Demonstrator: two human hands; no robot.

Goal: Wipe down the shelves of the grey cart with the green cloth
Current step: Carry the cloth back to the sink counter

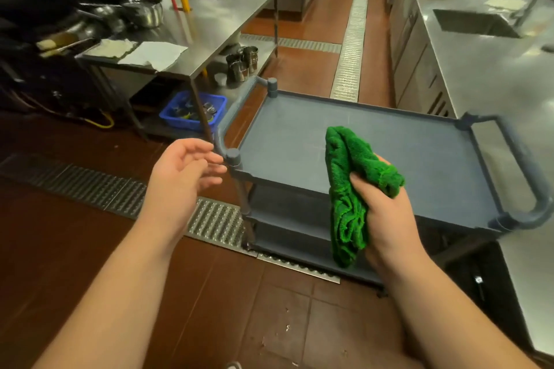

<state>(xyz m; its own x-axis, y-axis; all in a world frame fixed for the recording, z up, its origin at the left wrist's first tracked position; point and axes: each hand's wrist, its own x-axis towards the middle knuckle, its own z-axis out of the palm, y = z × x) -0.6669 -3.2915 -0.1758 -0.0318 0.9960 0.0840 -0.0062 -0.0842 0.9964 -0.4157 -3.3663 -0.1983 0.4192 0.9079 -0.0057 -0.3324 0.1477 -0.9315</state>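
The grey cart [299, 135] stands in front of me on the brown tile floor, with a flat top shelf, two lower shelves partly visible below, and a loop handle at each end. My right hand [386, 213] is closed around a bunched green cloth [347, 189], held in the air above the near edge of the top shelf. The cloth hangs down past my palm. My left hand [183, 171] hovers open, fingers spread, just left of the cart's near left corner post, touching nothing.
A steel table [209, 27] with pots, cloths and a tray stands at the back left, a blue basket [192, 112] beneath it. A steel counter [479, 69] with a sink runs along the right. Floor drain grates [120, 192] cross the tiles by the cart.
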